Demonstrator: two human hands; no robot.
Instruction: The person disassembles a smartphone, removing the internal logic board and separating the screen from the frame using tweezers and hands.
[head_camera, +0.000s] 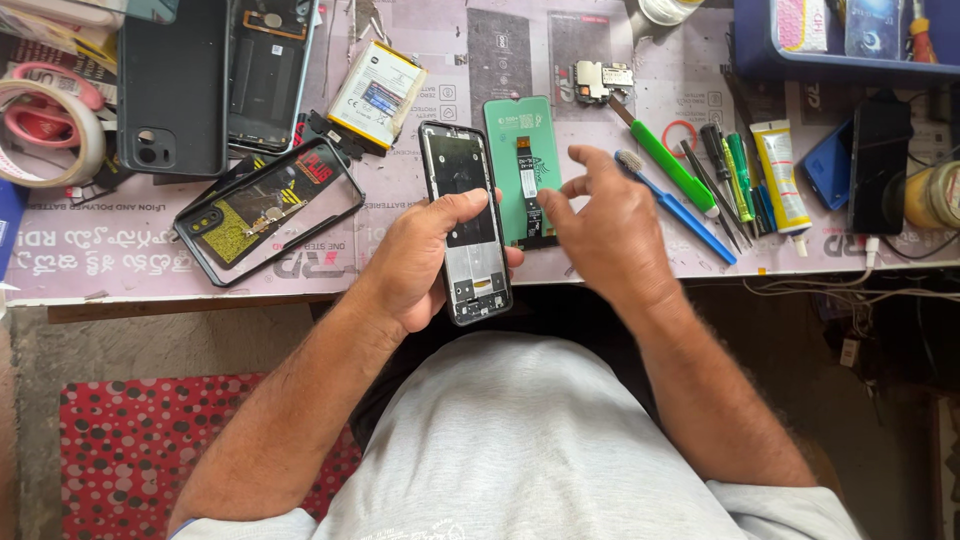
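Two hands at table edge, left hand (425, 262) gripping phone frame (465, 225), right hand (600, 235) touching green screen (525, 165)

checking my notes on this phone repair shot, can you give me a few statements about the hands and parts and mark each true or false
1. The left hand holds a black phone frame. True.
2. The right hand grips the green-handled screwdriver. False: that tool lies on the bench mat, apart from the hand, whose fingers are at the green display panel.
3. The display panel lies to the right of the phone frame, with a flex cable down its middle. True.
4. The battery sits inside the phone frame. False: it lies loose on the mat above and left of the frame.
5. A clear phone case lies left of the left hand. True.
6. The blue toothbrush is in the left hand. False: it lies on the mat beside the screwdriver.
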